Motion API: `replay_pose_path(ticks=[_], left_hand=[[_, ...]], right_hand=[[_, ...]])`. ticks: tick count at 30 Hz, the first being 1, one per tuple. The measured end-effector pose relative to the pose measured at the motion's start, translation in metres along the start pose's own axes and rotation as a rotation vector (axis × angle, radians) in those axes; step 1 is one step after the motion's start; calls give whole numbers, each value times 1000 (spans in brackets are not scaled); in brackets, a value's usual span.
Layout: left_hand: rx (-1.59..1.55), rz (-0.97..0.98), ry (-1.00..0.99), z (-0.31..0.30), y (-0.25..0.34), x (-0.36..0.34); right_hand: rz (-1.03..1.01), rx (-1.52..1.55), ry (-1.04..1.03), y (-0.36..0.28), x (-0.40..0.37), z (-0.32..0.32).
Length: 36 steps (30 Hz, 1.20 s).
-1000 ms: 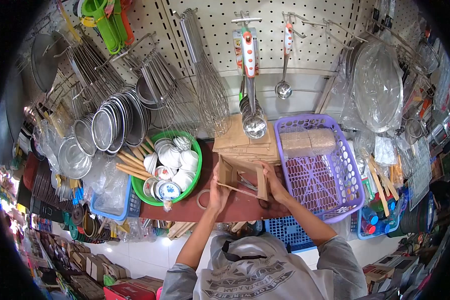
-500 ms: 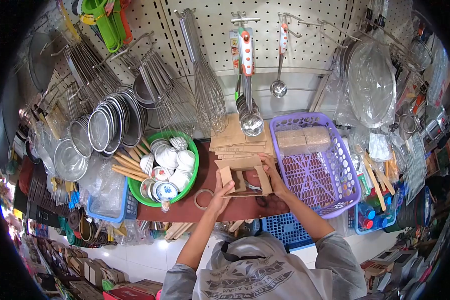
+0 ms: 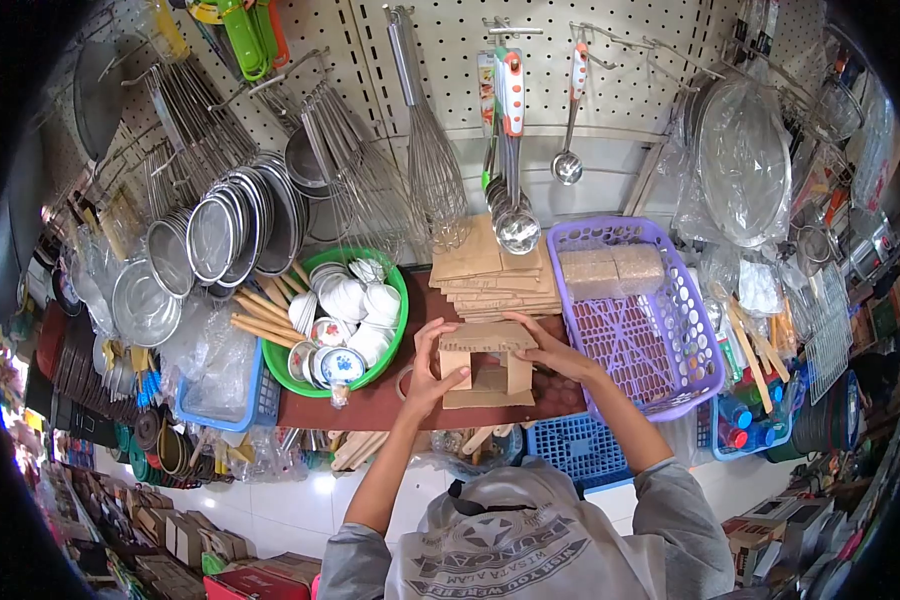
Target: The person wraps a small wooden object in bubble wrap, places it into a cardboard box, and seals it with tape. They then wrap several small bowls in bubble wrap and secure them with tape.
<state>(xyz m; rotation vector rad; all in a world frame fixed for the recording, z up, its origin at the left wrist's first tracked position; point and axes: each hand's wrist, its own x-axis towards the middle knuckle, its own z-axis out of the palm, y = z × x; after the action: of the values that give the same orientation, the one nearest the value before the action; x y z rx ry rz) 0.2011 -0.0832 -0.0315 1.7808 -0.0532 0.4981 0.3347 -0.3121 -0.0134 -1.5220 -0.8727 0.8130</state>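
Note:
A small brown cardboard box [image 3: 486, 340] is held between both hands above the dark red table. Its flaps stick out, and an opening in its middle faces me. My left hand [image 3: 430, 372] grips the left side, thumb on the near side panel and fingers curled around the far edge. On the opposite side my right hand [image 3: 550, 352] holds the box, with its thumb near the right panel. A stack of flat cardboard pieces [image 3: 500, 275] lies just beyond the box. Partly hidden behind my left hand is a roll of tape [image 3: 403, 384].
Left of the hands stands a green basin [image 3: 398, 340] of small white bowls and wooden-handled tools. To the right, a purple basket [image 3: 710, 385] holds wrapped brown blocks [image 3: 610, 270]. Whisks [image 3: 435, 180], ladles [image 3: 518, 232] and strainers [image 3: 213, 238] hang from the pegboard.
The box has turned so its opening and lower flap face me. My left hand has shifted its fingers up along the side, and my right hand has moved lower. The view has shifted slightly.

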Motion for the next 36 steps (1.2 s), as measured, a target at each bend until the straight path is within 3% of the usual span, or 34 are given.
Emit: replay_pose_path(ticks=[5, 8, 11, 16, 23, 26, 32, 36], left_hand=[[77, 95, -40, -10, -4, -9], [156, 80, -185, -26, -8, -18], [259, 54, -269, -34, -14, -30], [398, 1, -166, -28, -29, -48], [410, -65, -242, -29, -64, -44], [381, -99, -167, -22, -64, -40], [317, 35, -132, -14, -77, -30], [349, -33, -190, -16, -95, -26]], right_hand=[[-36, -34, 9, -22, -9, 16], [-148, -108, 27, -16, -14, 30], [-123, -204, 48, 2, -12, 39], [-178, -472, 121, 34, -9, 58], [-232, -516, 205, 62, 4, 64], [-229, -517, 210, 72, 10, 58], [-131, -502, 248, 89, 15, 55], [-169, -526, 298, 86, 20, 52]])
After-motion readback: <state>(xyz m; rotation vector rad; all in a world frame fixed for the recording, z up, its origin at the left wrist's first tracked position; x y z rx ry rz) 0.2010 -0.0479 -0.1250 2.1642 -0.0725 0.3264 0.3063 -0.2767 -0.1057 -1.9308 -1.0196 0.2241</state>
